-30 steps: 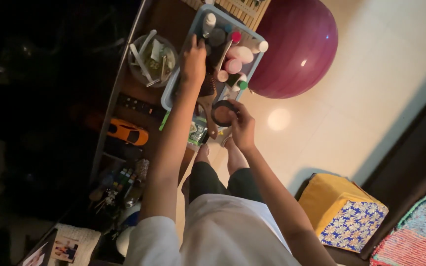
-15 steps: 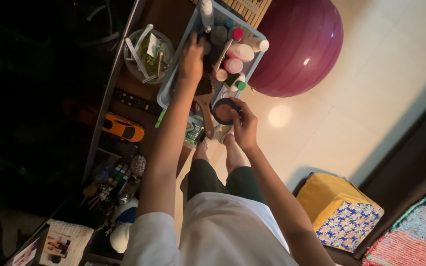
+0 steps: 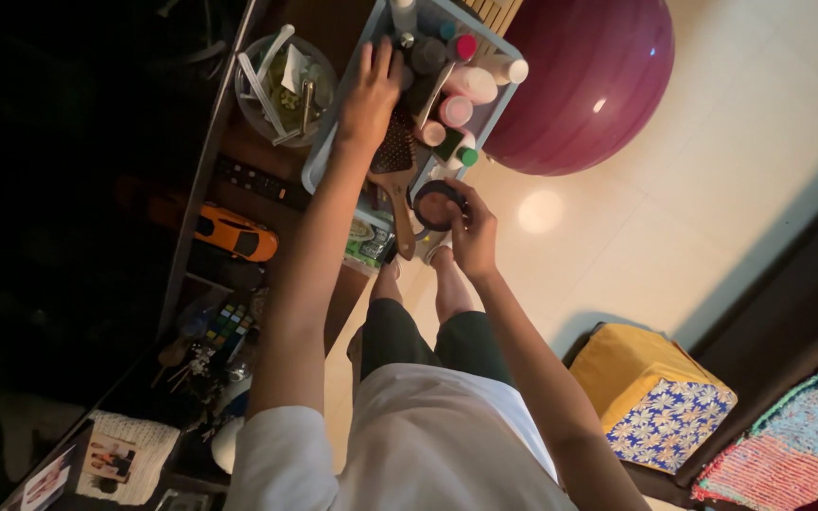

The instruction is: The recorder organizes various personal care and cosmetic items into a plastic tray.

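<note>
Bottles and jars crowded the pale blue tray (image 3: 319,161) on the dark wooden shelf (image 3: 267,156): a pink-capped jar (image 3: 455,110), a white tube (image 3: 492,69) lying on its side, a small green-capped bottle (image 3: 466,155) and a red-capped one (image 3: 466,46), all packed close together at the tray's far end. No label on them could be made out in the dim light.

The left hand (image 3: 369,92) lay flat and open over the tray, fingers spread, resting on or just above the head of a wooden hairbrush (image 3: 396,175) whose handle stuck out over the tray's near edge. The right hand (image 3: 471,237) gripped a round compact (image 3: 435,205) with a dark rim and a tan middle, holding it just beside the tray's near corner and right next to the brush handle.

Left of the tray stood a clear bowl (image 3: 286,90) full of long white and metal bits. Nearer along the shelf lay a dark remote (image 3: 253,177), then an orange toy car (image 3: 234,232), then a flat palette of small coloured squares (image 3: 224,326). A green and white packet (image 3: 368,244) sat under the tray's near edge.

Beyond the tray a big maroon exercise ball (image 3: 584,80) rested on the pale tiled floor (image 3: 712,142). A yellow cushion with a blue flowered side (image 3: 650,397) lay to the right, near a woven rug (image 3: 788,454).
</note>
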